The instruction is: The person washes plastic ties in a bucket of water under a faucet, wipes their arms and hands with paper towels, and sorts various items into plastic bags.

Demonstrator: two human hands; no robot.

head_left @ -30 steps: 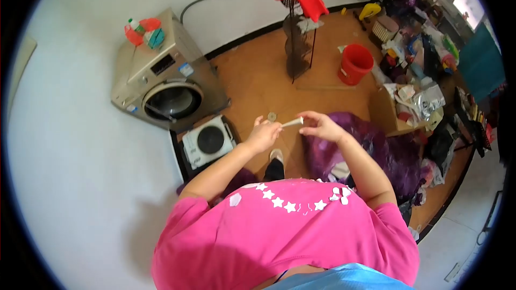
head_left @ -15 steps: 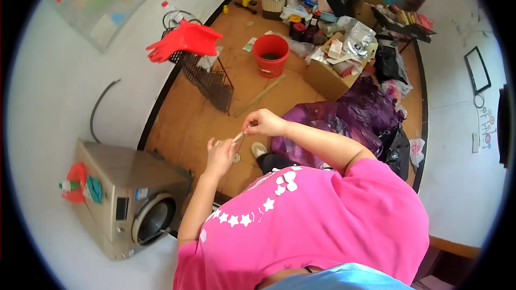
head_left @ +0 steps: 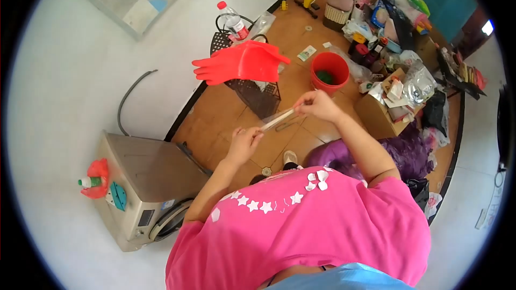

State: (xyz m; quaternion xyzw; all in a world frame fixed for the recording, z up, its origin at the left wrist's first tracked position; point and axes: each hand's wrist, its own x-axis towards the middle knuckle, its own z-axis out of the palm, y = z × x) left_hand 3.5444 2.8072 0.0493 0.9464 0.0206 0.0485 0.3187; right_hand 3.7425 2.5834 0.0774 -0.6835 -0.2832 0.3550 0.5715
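Observation:
A thin pale strip (head_left: 277,120) runs slantwise between my two hands, its exact kind too small to make out. My left hand (head_left: 244,146) is closed on its lower end. The fingertips of my right hand (head_left: 320,106) pinch the upper end, higher and farther right. Both hands are in front of my body above the tiled floor. Beyond them, a red rubber glove (head_left: 239,64) lies on top of a black mesh rack (head_left: 258,96) against the wall. A red bucket (head_left: 330,72) with something green inside stands just past my right hand.
A washing machine (head_left: 156,174) stands at left, with a red bag and a green-capped bottle on top. Beside the glove is a clear bottle (head_left: 234,24) with a red cap. A full cardboard box (head_left: 376,114), purple plastic bags (head_left: 395,153) and piled clutter line the right side.
My hands have moved apart, and a longer piece of the strip shows between them. The view has shifted, so the glove, bucket and washing machine appear farther right.

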